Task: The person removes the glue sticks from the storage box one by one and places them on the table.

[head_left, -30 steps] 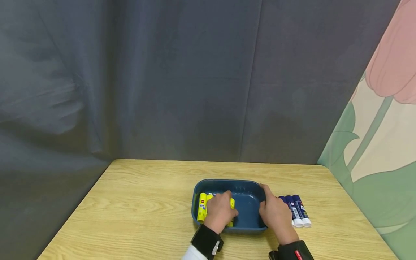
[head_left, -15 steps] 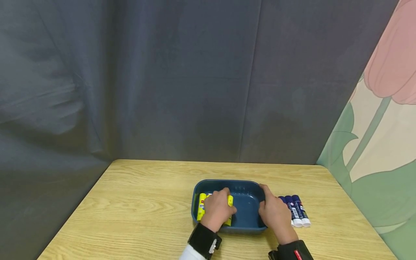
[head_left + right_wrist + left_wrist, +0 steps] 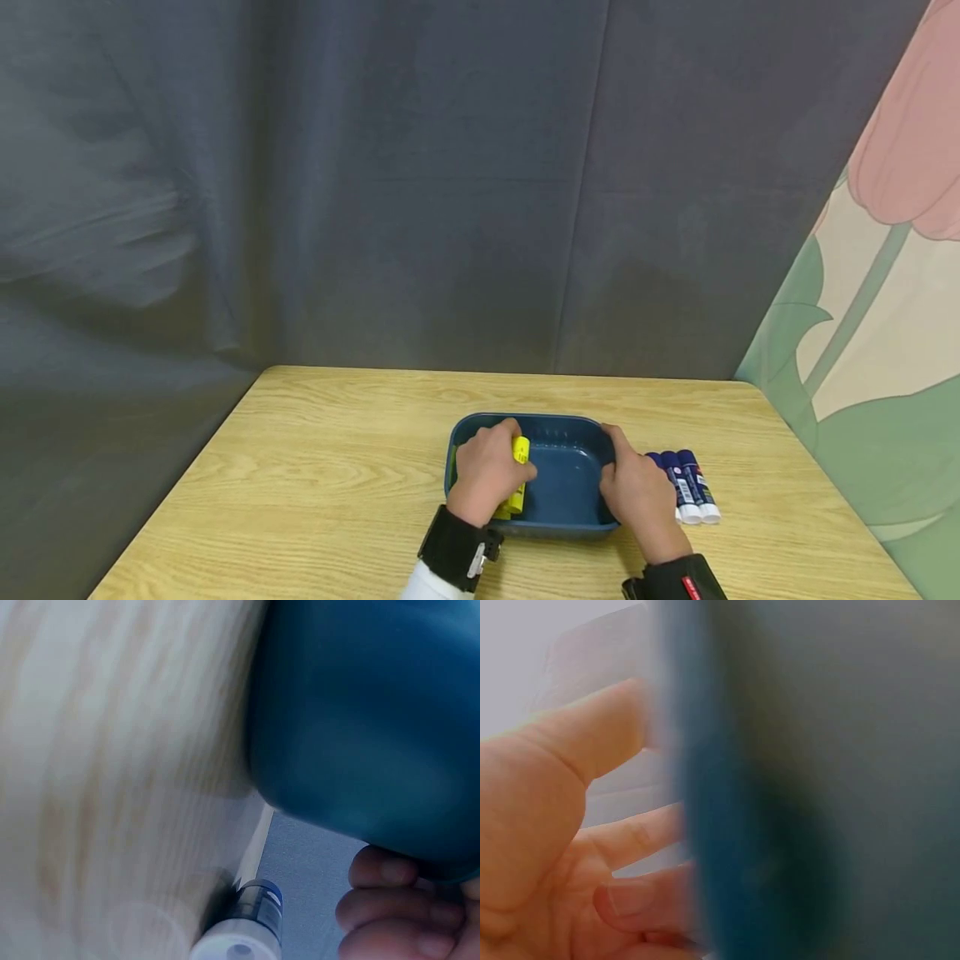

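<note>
A dark blue plastic box (image 3: 570,483) stands on the wooden table in the head view. Inside its left half, my left hand (image 3: 489,468) grips a yellow glue stick (image 3: 521,452), which leans at a slant. More yellow shows under that hand and at the box's left wall, mostly covered. My right hand (image 3: 637,492) holds the box's right rim, its thumb on the inner side. The right wrist view shows curled fingers (image 3: 397,907) under the blue rim. In the left wrist view the box wall, blurred and close, hides the left fingertips and the glue stick.
Several dark blue glue sticks (image 3: 690,487) with white ends lie side by side on the table, just right of the right hand. The wooden table (image 3: 337,483) stretches left of the box. A grey curtain (image 3: 450,208) hangs behind its far edge.
My left hand has moved leftward within the box, bringing the yellow glue stick along, now more tilted. The yellow sticks at the left wall have become largely hidden. The right hand keeps its hold.
</note>
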Tool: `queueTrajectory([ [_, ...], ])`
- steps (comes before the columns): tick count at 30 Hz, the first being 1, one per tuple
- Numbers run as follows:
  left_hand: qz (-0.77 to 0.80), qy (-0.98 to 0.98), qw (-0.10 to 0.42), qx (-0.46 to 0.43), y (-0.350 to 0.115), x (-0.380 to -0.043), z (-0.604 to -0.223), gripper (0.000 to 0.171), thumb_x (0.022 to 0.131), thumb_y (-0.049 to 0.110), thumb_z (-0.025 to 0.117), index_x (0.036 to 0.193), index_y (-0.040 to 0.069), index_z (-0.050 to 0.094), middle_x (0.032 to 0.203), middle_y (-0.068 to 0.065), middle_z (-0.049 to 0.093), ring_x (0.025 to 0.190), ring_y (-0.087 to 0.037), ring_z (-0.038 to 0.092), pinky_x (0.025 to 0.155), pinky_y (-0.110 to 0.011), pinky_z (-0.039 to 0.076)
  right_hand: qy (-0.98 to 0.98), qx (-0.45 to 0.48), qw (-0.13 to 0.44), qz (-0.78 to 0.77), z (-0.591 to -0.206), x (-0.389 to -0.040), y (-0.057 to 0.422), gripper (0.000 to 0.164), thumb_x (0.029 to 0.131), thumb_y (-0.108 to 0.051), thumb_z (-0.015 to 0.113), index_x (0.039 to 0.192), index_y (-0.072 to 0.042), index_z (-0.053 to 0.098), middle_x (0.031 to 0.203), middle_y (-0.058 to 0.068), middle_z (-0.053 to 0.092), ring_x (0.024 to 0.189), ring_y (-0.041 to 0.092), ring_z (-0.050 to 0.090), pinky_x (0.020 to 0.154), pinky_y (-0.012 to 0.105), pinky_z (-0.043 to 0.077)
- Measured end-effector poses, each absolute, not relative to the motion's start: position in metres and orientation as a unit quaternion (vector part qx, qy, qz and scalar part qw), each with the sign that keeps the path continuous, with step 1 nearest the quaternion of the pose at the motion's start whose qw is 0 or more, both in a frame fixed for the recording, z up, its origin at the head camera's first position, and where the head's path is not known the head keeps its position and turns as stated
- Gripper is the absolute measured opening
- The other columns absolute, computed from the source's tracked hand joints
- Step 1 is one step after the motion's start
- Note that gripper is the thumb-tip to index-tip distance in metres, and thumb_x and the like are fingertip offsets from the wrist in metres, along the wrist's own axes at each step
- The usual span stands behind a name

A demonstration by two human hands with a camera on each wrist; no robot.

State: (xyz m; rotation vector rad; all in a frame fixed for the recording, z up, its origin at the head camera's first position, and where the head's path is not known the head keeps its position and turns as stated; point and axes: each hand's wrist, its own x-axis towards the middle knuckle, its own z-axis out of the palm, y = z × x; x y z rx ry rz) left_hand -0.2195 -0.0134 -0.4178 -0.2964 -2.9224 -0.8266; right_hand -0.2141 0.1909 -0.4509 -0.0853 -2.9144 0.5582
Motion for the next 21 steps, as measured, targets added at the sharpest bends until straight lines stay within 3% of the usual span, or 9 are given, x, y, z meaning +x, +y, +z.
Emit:
queueTrajectory([
  [14, -0.306, -0.948, 0.040, -0.075, -0.043, -0.212, -0.389, 0.048, 0.072, 0.028, 0.074, 0.114, 0.012, 0.056, 0.065, -0.001, 0.055, 0.048, -0.015, 0.046, 0.046, -0.031, 0.039, -0.979, -0.029, 0.082, 0.186, -0.451, -0.215, 0.192, 0.055, 0.085, -0.009, 0.050, 0.137, -0.016, 0.035, 0.051, 0.004, 0.041, 0.038, 0.017, 0.038, 0.035, 0.029, 0.028],
  [21, -0.315, -0.947, 0.045, -0.049, -0.057, -0.214, -0.386, 0.049, 0.072, 0.029, 0.074, 0.115, 0.014, 0.056, 0.078, -0.003, 0.061, 0.056, -0.016, 0.049, 0.050, -0.034, 0.043, -0.978, -0.025, 0.082, 0.188, -0.451, -0.215, 0.192, 0.055, 0.085, -0.009, 0.050, 0.137, -0.016, 0.035, 0.051, 0.004, 0.041, 0.038, 0.017, 0.038, 0.035, 0.029, 0.028],
])
